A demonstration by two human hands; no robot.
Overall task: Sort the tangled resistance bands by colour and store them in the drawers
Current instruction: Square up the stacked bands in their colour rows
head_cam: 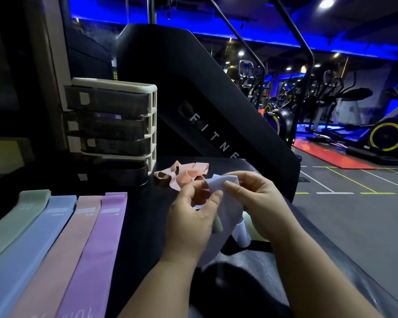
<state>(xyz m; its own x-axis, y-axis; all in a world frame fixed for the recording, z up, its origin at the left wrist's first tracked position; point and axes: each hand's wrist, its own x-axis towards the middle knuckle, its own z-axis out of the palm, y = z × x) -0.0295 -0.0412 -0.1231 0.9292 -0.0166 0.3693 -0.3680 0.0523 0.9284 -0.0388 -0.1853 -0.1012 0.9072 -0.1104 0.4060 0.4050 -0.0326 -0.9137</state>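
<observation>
My left hand (pixel 193 216) and my right hand (pixel 255 203) both pinch a pale blue resistance band (pixel 225 203) held above the black surface. A green band (pixel 217 224) hangs tangled with it under my left fingers. A loose heap of peach bands (pixel 184 173) lies just behind my hands. Four flat bands lie side by side at the lower left: green (pixel 16 223), blue (pixel 32 244), peach (pixel 62 249) and purple (pixel 101 244). The cream drawer unit (pixel 115 129) with dark drawers stands at the back left; a purple band shows through its second drawer.
I work on a black padded surface (pixel 251 271) whose right edge drops to the gym floor. A big black machine housing (pixel 182 92) rises right behind the peach heap. Exercise bikes and red mats stand far off on the right.
</observation>
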